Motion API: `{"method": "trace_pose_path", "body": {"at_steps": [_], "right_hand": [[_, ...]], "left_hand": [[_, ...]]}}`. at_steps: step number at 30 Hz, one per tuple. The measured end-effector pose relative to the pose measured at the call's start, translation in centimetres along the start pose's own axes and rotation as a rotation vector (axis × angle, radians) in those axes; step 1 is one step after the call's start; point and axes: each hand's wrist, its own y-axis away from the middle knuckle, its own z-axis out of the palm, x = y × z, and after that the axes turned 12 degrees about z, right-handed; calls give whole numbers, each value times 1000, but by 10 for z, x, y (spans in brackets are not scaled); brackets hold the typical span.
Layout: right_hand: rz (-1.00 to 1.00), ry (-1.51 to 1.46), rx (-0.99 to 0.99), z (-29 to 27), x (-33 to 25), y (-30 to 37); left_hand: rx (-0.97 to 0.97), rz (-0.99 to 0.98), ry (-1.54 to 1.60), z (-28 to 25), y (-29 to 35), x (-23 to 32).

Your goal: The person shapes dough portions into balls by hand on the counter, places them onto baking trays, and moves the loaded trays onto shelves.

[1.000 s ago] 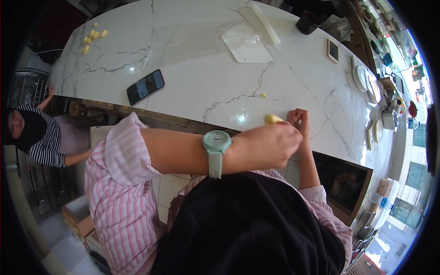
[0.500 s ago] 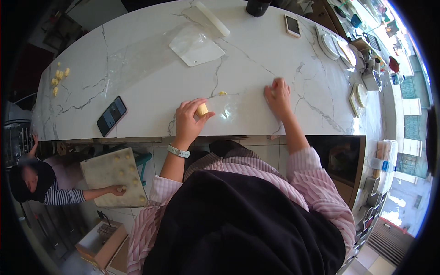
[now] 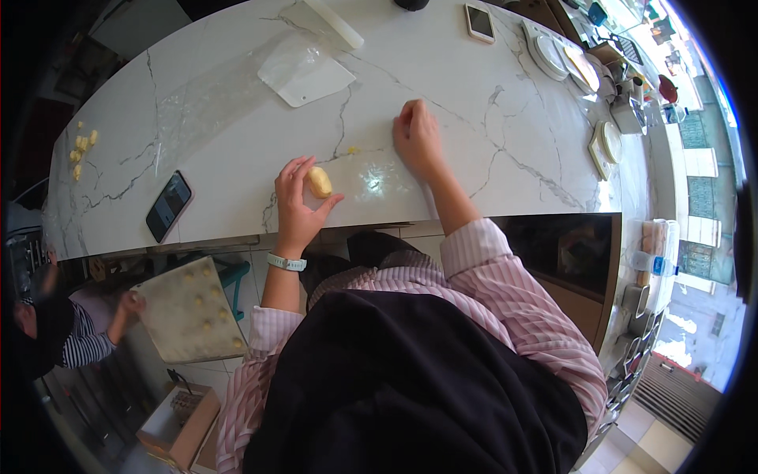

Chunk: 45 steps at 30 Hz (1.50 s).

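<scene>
A smooth, oblong yellow lump of dough rests on the marble table beside the fingers of my left hand. My left thumb is stretched away, so the hand is open around the dough's side rather than gripping it. Farther right, my right hand is closed above the tabletop, fingers curled down. Whatever its fingertips may hold is hidden. Between the hands lie small yellow crumbs.
Dark phone at left, several dough pieces far left. A white scraper, white rod and pale phone lie beyond. Scales stand at right. A co-worker's hand touches a tray of dough pieces.
My left fingers have loosened, with the thumb now apart from the dough. My right hand has moved left and curled tighter. The co-worker's hand has shifted from the tray's middle to its edge.
</scene>
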Motion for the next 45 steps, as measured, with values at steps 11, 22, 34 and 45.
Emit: {"method": "trace_pose_path", "body": {"at_steps": [11,22,34,45], "right_hand": [[102,-35,-298,-50,-8,28],[-124,144,-30,-39,14,21],[402,-1047,34,-51,11,79],[-296,-64,-242,31,-106,89]], "left_hand": [[62,2,11,-4,7,-7],[98,-39,68,-10,8,-4],[-476,600,-33,66,-51,25],[226,-39,-45,-119,15,-12]]}}
